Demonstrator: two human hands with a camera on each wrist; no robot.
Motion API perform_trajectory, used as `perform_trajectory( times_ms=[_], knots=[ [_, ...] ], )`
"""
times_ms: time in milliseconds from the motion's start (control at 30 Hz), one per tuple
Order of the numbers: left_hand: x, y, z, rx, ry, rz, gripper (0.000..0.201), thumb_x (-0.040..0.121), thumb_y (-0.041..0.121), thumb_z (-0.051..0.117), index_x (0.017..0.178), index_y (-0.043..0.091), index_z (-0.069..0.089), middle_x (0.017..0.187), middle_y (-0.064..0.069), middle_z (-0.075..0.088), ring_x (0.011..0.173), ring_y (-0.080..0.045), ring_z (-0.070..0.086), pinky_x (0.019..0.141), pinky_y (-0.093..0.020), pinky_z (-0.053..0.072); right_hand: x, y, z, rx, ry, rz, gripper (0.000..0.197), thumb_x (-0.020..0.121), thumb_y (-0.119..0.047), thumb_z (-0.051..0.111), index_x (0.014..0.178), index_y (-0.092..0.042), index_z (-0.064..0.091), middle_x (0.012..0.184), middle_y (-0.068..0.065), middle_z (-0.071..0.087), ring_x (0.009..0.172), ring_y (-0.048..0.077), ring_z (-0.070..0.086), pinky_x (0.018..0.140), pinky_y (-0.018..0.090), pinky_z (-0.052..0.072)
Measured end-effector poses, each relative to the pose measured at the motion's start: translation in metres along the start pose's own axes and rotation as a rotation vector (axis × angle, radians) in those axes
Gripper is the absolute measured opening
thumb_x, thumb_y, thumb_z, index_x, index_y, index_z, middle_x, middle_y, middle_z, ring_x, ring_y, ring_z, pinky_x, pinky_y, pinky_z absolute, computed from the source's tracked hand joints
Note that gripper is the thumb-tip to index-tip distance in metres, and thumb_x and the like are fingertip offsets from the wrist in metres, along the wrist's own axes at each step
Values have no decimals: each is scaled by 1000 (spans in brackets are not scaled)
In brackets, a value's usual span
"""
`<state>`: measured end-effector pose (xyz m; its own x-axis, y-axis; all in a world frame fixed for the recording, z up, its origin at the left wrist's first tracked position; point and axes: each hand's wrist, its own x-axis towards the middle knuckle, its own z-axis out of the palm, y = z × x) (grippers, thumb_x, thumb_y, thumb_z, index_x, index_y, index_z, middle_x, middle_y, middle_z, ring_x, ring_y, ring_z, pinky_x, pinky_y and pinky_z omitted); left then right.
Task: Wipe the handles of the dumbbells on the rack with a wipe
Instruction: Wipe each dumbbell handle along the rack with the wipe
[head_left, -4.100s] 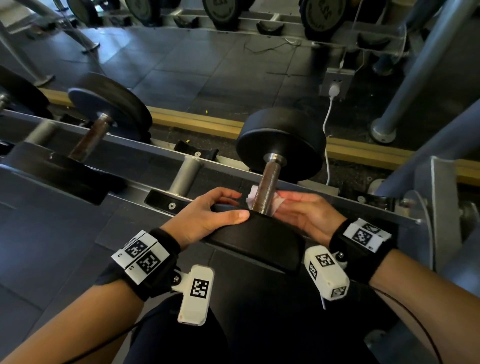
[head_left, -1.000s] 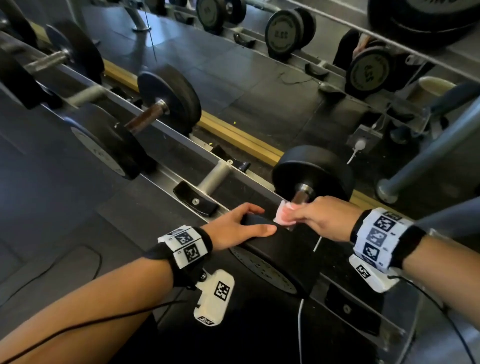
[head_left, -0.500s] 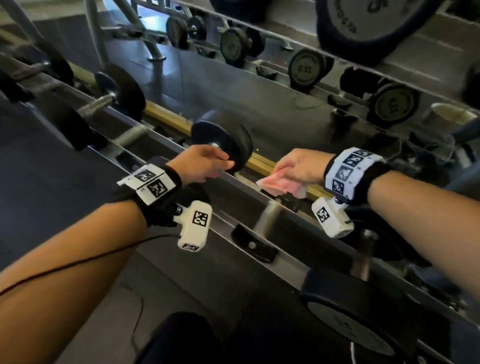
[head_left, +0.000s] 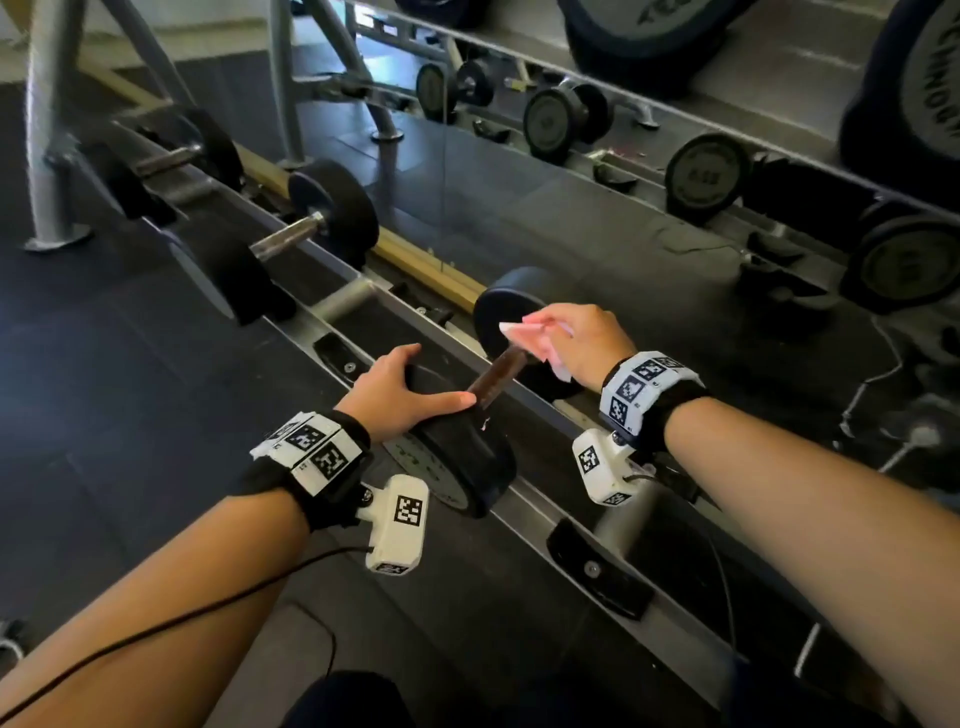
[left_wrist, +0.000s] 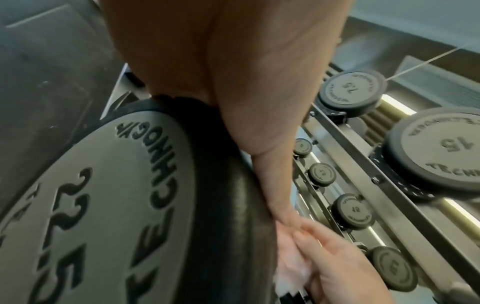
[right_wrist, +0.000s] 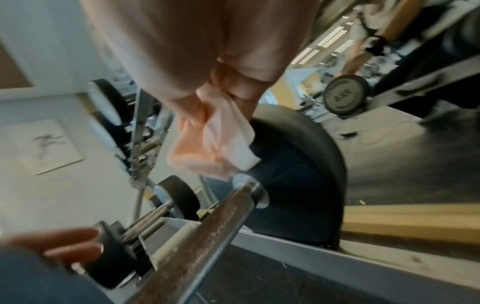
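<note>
Black rubber caps the near head (head_left: 457, 457) of the dumbbell on the rack (head_left: 524, 499), and the left hand (head_left: 395, 395) rests on top of it, fingers straight and lying over the rim, thumb stretched toward the handle (head_left: 496, 376); the right hand (head_left: 576, 343) pinches a crumpled pale pink wipe (head_left: 524, 338) in curled fingers just above the far end of the rusty brown handle, beside the far head (head_left: 501, 317); contact between wipe and handle cannot be told; two more dumbbells (head_left: 291, 244) lie further along the rack
</note>
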<state>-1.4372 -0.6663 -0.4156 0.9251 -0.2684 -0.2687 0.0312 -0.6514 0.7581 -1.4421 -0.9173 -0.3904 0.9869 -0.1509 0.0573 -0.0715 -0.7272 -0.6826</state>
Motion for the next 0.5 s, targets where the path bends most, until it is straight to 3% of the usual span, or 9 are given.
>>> perform_trajectory(
  times_ms=[133, 200, 233, 333, 400, 500],
  knots=[
    [-1, -4, 1, 3, 20, 1, 129, 45, 80, 71, 153, 23, 30, 149, -1, 45, 131, -20, 49, 111, -43, 43, 13, 5, 23, -100, -36, -220, 28, 102, -24, 45, 118, -27, 68, 102, -10, 65, 90, 4, 58, 81, 16, 41],
    [-1, -5, 2, -11, 25, -2, 125, 48, 78, 71, 153, 25, 30, 148, 0, 45, 130, -19, 50, 111, -42, 43, 18, 4, 31, -163, -88, -291, 30, 103, -26, 43, 123, -23, 66, 101, -15, 64, 86, -4, 56, 78, 2, 36],
    [-1, -6, 3, -23, 33, 1, 121, 52, 76, 73, 153, 26, 29, 148, 0, 45, 130, -19, 50, 110, -42, 43, 21, 2, 34, -204, -100, -315, 30, 102, -29, 45, 124, -22, 65, 100, -14, 66, 85, -3, 58, 78, 2, 38],
    [-1, -8, 4, -45, 45, 18, 111, 61, 68, 75, 154, 28, 28, 148, 2, 45, 128, -16, 50, 108, -34, 43, 29, -1, 41, -339, -102, -307, 36, 100, -42, 46, 125, -22, 62, 96, 0, 71, 86, 18, 67, 78, 29, 54],
    [-2, -7, 4, -66, 39, 21, 112, 58, 69, 75, 153, 29, 29, 147, 3, 46, 126, -15, 52, 106, -32, 44, 30, -1, 46, -435, -165, -318, 35, 99, -45, 47, 125, -25, 60, 95, -2, 69, 86, 18, 66, 77, 33, 53],
    [0, -7, 3, -90, 25, 23, 108, 62, 63, 77, 153, 30, 28, 147, 5, 46, 124, -14, 52, 106, -33, 45, 25, 6, 55, -662, -386, -410, 38, 94, -17, 57, 131, -30, 56, 127, -4, 60, 119, 19, 56, 98, 38, 48]
  ],
)
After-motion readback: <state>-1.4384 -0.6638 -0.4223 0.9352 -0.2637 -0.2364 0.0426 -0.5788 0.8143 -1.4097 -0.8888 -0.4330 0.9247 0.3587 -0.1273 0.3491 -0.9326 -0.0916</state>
